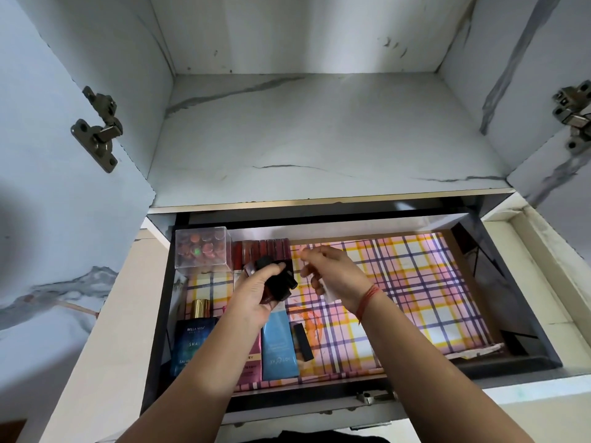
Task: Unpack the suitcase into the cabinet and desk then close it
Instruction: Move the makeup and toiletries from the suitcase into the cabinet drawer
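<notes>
We are looking into the open cabinet [319, 36], whose drawer [499, 367] is pulled out over a checked liner [415, 282]; the suitcase is not in view, so we cannot say how much remains inside it.

The left hand [252, 295] is over the drawer's left half, its fingers and thumb clamped on a bundle of small dark tubes [278, 282]; the right hand [339, 273] hovers just beside it, fingers loosely spread and blurred. Something pale shows under its palm, but we cannot tell whether it grips anything.

Some unpacking looks done. A clear box [202, 251] of round red pieces sits in the back-left corner; a row of red lipsticks [265, 249] lines the back edge next to it; along the front edge towards the left corner lie a dark blue perfume box [192, 343], a pink box [252, 359], a light blue tube [279, 343] and a single black lipstick [302, 342].

We judge the task partly through; the bundle in hand has yet to be set down. The drawer's right half shows only liner and the upper shelf [319, 129] holds nothing. The desk items, any remaining contents and the closing of the suitcase appear to be left, though these lie outside our view.
</notes>
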